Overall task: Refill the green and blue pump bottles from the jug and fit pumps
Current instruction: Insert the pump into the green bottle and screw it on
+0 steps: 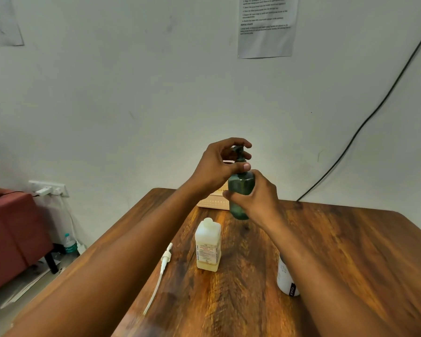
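1. Green bottle [241, 190]: dark translucent, upright, raised above the wooden table [350, 251] at 12 o'clock from the jug [208, 244]; dark pump [238, 152] on its neck.
2. Left hand [219, 166]: fingers curled round the pump.
3. Right hand [255, 195]: wrapped round the bottle body.
4. White pump [164, 260] lies loose at the jug's 9 o'clock, near the table's left edge; white bottle [286, 278] at 3 o'clock, partly behind the right forearm.
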